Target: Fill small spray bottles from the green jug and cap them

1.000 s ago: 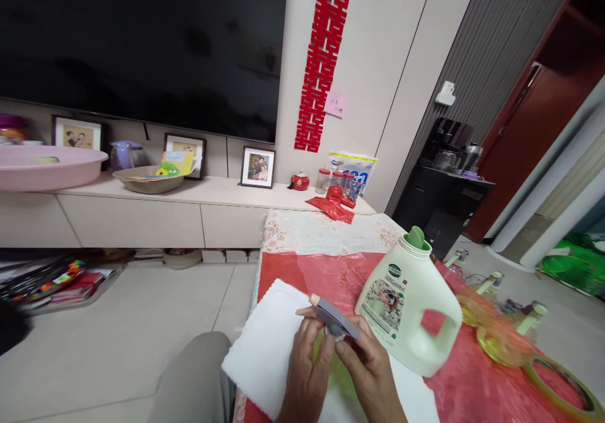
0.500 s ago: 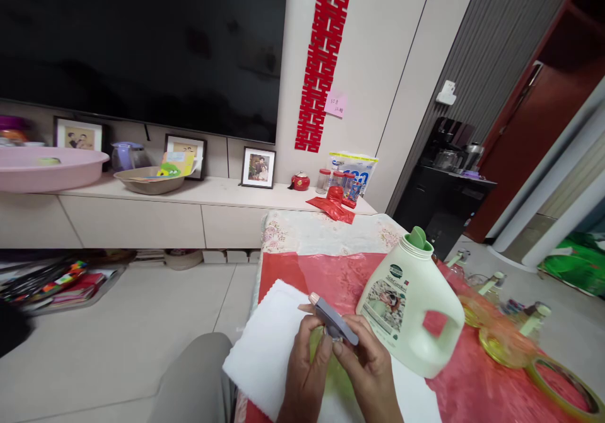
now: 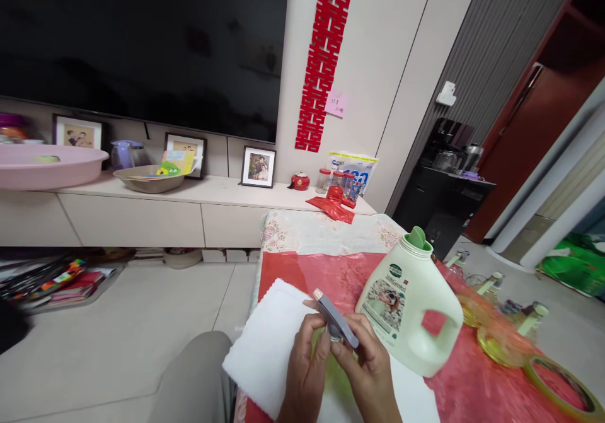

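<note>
A spray bottle with a grey trigger head [image 3: 336,317] is between my hands, its nozzle pointing up and left. My left hand [image 3: 307,360] is closed around the bottle's neck from the left. From the right, my right hand [image 3: 371,360] is closed with fingers and thumb at the same neck, just below the head. Yellow-green shows between the hands, and most of the bottle body is hidden by them. A white cloth [image 3: 267,347] lies beneath. Just right of my right hand stands a large pale green detergent jug [image 3: 416,322] with an open spout.
Red plastic sheeting [image 3: 340,275] covers the table. To the right are several glass spray bottles [image 3: 503,341] with yellow liquid and a roll of tape [image 3: 562,385]. A long cabinet [image 3: 137,218] behind holds picture frames, a pink basin [image 3: 57,171] and red-lidded jars [image 3: 322,181].
The trigger head has shifted slightly right and turned a little more upright in my fingers. Both hands keep their hold, and the jug and cloth stay put.
</note>
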Motion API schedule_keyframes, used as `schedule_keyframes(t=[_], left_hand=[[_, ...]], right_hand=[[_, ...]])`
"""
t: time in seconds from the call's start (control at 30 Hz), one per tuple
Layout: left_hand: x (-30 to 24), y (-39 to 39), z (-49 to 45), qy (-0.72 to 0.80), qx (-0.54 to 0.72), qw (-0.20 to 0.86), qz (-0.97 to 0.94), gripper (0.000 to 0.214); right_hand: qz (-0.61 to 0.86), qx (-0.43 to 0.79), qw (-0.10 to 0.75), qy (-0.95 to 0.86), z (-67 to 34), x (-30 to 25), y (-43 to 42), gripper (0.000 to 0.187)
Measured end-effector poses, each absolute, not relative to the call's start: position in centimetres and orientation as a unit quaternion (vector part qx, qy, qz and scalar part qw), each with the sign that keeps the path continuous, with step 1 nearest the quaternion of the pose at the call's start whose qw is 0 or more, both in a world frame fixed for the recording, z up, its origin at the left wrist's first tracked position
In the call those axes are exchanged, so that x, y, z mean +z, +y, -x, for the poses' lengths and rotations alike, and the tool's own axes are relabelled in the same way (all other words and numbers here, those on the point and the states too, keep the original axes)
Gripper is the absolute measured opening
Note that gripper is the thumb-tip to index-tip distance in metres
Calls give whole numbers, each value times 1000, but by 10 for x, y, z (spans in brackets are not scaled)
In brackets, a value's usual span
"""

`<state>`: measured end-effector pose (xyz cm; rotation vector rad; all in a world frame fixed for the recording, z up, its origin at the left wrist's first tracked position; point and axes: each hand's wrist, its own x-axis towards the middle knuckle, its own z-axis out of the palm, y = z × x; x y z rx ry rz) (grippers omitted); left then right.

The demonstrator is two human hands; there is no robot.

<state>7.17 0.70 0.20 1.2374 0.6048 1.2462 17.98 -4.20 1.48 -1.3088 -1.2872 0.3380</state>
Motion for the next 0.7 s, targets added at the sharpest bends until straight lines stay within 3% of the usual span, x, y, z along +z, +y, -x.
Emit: schedule_keyframes(t=[0.27,0.5,0.7], left_hand=[[-10,15,-69,232,520,611,-549,33],[-8,16,-69,229,517,593,-573,30],[-5,15,-69,223,513,602,-570,32]], right_hand=[[594,145,590,-527,-173,17,-43,21],[586,205,567,-541,-180,27,-46,31],[601,180,596,-501,-173,22,-42,28]])
